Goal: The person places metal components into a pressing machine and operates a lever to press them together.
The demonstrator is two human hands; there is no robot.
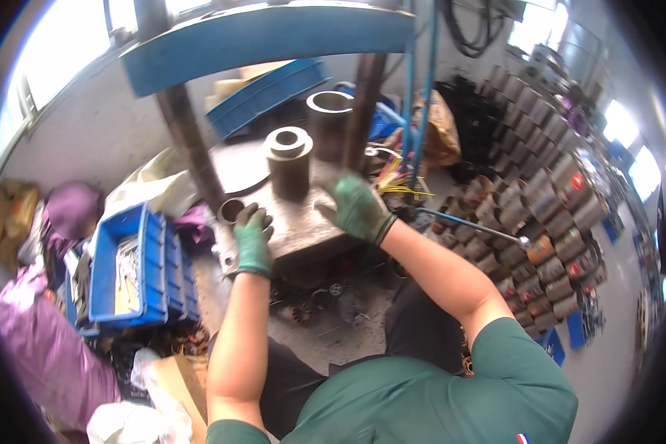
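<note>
Green shirt point(399, 403), mine, nearest. My left grip point(253, 244), gloved: fingers at a short metal ring point(229, 211) on the table point(303, 231); I cannot tell whether closed on it. My right grip point(357, 209), blurred, spread open. Beyond, between both: upright stepped cylinder point(290, 174). Farther: blue crate point(266, 100).

Blue rectangular plastic bin point(152, 263) w/ thin silvery metal pcs point(128, 257) at L; shiny purple fabric point(48, 351) nr it; black looped cables point(475, 49) hang upper R.
</note>
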